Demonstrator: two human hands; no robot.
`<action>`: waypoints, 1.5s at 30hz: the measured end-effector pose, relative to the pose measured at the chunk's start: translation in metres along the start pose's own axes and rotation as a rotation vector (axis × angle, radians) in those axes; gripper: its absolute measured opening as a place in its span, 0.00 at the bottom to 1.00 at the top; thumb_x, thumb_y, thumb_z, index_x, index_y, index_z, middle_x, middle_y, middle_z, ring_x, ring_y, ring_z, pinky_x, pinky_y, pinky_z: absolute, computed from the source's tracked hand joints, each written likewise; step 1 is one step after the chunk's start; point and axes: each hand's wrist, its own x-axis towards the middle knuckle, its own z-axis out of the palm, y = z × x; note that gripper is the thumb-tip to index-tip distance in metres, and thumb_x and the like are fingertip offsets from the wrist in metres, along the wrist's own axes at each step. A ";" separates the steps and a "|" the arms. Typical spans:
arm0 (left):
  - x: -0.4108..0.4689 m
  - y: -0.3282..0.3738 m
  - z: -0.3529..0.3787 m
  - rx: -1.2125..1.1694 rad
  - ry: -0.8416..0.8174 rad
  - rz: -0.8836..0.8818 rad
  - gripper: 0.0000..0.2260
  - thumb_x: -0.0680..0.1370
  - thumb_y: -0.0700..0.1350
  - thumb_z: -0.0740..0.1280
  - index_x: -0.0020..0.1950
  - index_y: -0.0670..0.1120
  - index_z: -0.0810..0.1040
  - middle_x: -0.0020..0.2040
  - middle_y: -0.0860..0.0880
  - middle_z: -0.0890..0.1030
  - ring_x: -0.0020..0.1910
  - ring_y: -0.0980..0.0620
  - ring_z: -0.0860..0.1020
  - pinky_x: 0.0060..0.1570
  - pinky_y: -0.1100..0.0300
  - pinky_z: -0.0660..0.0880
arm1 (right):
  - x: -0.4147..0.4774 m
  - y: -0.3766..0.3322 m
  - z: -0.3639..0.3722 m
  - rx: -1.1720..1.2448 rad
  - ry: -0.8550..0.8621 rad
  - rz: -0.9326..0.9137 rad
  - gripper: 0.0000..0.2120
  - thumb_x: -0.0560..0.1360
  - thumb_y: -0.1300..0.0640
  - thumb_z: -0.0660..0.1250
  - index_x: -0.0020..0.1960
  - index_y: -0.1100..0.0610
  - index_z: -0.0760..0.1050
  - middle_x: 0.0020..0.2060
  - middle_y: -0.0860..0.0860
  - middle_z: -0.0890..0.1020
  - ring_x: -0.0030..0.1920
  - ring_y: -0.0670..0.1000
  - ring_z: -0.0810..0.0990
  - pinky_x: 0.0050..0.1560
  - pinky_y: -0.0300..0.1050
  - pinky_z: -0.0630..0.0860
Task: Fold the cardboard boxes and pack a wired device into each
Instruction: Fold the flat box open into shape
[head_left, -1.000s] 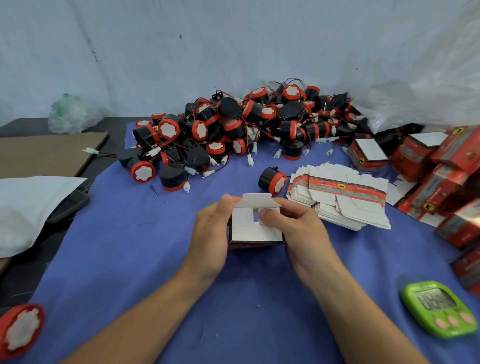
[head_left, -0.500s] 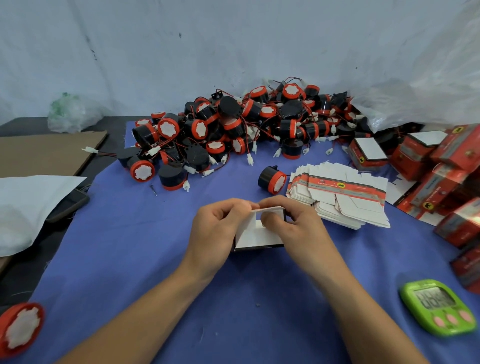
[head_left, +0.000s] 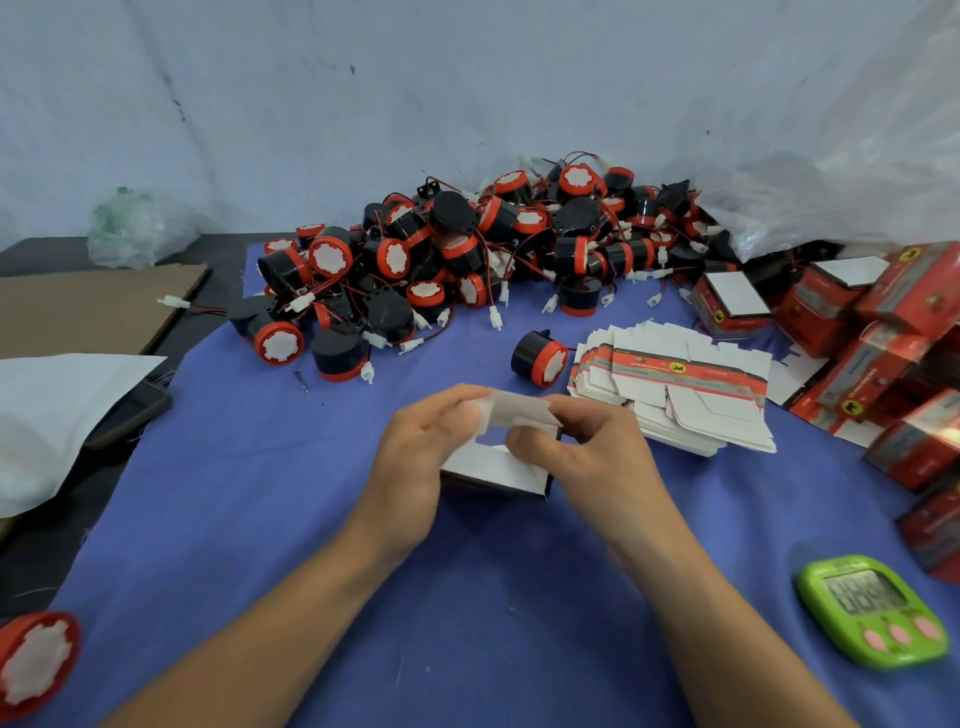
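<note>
Cardboard box (head_left: 493, 470): white inside, dark outside, standing on the blue cloth (head_left: 260, 519) between both sets of fingers. Whether a device is inside cannot be told.
Top flap (head_left: 519, 410): raised and blurred, bent over the opening, apparently mid-fold.
Left hand (head_left: 415, 467): fingers curled, pinching the flap's left end, likely also steadying the box.
Right hand (head_left: 592, 462): thumb and fingers pinching the flap's right end.
Loose wired device (head_left: 537, 358): black with a red cap, just beyond the right fingertips, probably set out for packing.
Stack of flat box blanks (head_left: 675, 395): fanned beside the right fingers, in easy reach.
Pile of wired devices (head_left: 467, 260): well beyond both hands.
Green timer (head_left: 872, 613): nearer the person than the right fingers.
</note>
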 end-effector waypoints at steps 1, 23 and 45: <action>0.000 0.002 -0.002 -0.026 -0.024 -0.029 0.13 0.76 0.56 0.65 0.55 0.56 0.86 0.52 0.50 0.87 0.49 0.51 0.84 0.46 0.60 0.79 | 0.000 -0.001 -0.001 0.064 -0.007 0.016 0.09 0.71 0.51 0.72 0.50 0.47 0.87 0.42 0.48 0.87 0.44 0.48 0.82 0.50 0.56 0.80; 0.011 -0.004 -0.005 -0.295 -0.021 -0.328 0.16 0.81 0.34 0.64 0.53 0.50 0.88 0.51 0.44 0.87 0.48 0.48 0.85 0.44 0.53 0.84 | 0.006 -0.003 0.003 0.199 0.031 -0.109 0.18 0.74 0.67 0.67 0.43 0.47 0.89 0.46 0.47 0.89 0.52 0.46 0.85 0.51 0.39 0.80; 0.003 -0.013 -0.002 0.087 0.164 -0.045 0.14 0.67 0.40 0.73 0.49 0.55 0.87 0.47 0.53 0.87 0.45 0.53 0.85 0.43 0.62 0.81 | -0.003 0.002 0.011 -0.375 0.134 -0.130 0.10 0.73 0.50 0.76 0.46 0.34 0.82 0.45 0.29 0.83 0.51 0.35 0.81 0.43 0.27 0.75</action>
